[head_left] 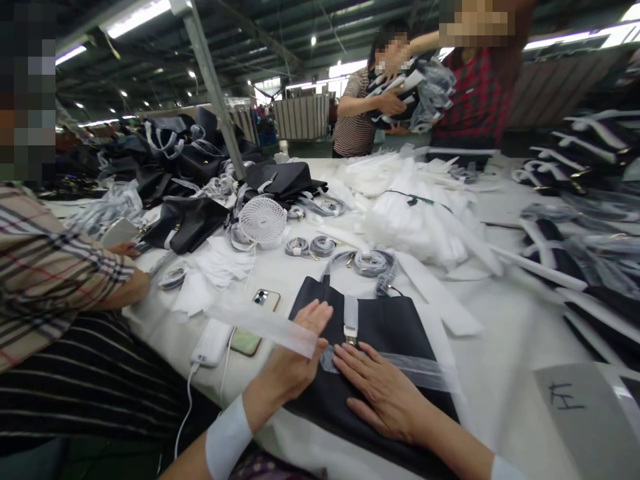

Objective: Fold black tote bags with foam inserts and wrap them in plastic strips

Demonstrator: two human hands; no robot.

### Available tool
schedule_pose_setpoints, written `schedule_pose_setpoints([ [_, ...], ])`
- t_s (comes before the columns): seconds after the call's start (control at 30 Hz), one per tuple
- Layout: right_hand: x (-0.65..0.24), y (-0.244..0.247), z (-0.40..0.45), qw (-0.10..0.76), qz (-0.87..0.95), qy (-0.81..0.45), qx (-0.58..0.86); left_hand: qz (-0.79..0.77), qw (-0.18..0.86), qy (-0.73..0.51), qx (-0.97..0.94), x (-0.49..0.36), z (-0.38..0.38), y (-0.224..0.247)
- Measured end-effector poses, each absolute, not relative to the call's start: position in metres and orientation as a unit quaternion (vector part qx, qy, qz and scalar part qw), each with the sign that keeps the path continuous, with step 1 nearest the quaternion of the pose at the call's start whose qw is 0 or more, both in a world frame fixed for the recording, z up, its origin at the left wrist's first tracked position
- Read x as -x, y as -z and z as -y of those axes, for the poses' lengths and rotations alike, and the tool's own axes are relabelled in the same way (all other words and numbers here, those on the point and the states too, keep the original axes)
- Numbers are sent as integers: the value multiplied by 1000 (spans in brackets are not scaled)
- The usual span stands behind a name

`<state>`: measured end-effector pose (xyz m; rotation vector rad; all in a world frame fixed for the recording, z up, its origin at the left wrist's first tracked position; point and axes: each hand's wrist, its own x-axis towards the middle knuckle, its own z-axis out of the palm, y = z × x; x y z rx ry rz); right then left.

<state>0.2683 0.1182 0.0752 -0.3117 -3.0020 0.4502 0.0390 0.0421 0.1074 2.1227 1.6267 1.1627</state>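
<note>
A black handbag (385,320) lies flat on the table in front of me. A pale strap with a metal clasp (351,333) runs down its upper middle. My right hand (385,393) rests flat on the bag, fingers stretched out, over a clear band (420,372) that crosses the bag. Just left of it, my left hand (297,353) is at the bag's left edge, a translucent film strip (260,327) between its thumb and fingers. The strip's free end reaches left, blurred. Behind the bag lies a wrapped, coiled shoulder strap (370,262).
Left are a phone (267,300), a white power bank (213,343) with a cable, a white fan (263,221) and a co-worker's arm (120,283). Padding strips (420,220) pile up behind; black bags (600,293) stack at right. Two people stand across the table, one holding bags.
</note>
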Motion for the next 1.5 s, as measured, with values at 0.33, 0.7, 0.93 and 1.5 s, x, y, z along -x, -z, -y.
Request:
schedule_pose_setpoints([
  [0.33,-263,-69,-107,107,972,-178,111,-623,112,-247,-734,-126,-62,-53],
  [0.7,-270,-58,-118,195,933,-259,158,-669,81,-298,-676,-133,-67,-41],
  [0.93,-279,-65,-124,390,813,-326,285,-676,-9,-208,-707,-140,-69,-43],
  [1.5,-294,-123,-111,261,718,-306,568,-664,-85,-139,-730,-149,-66,-52],
])
